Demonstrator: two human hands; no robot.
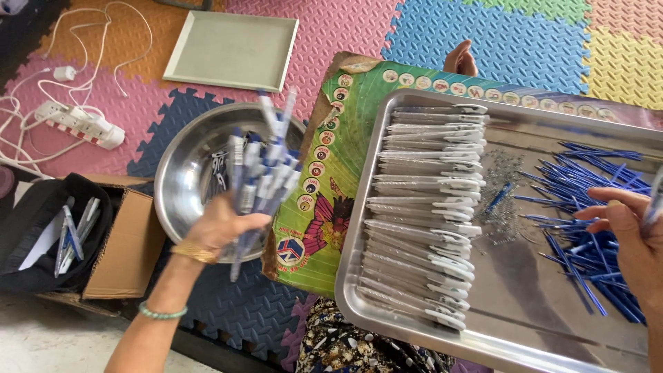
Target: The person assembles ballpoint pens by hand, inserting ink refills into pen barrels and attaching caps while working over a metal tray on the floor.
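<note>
My left hand (219, 226) grips a thick bunch of white-and-blue pens (264, 173), held upright over a round steel bowl (181, 181) that has a few pens inside. My right hand (632, 238) hovers over a heap of blue ink refills (587, 214) and holds a single pen (652, 200) at the right edge. Both lie on a steel tray (511, 324), which also carries a long stacked row of clear pen barrels (425, 214) and a scatter of small springs (501, 193).
The tray rests on a colourful printed cardboard sheet (324, 207). A cardboard box (128, 245) and a black bag (41, 235) with pens sit at left. A white power strip (79, 123) with cables and a pale square tray (233, 50) lie on the foam mat.
</note>
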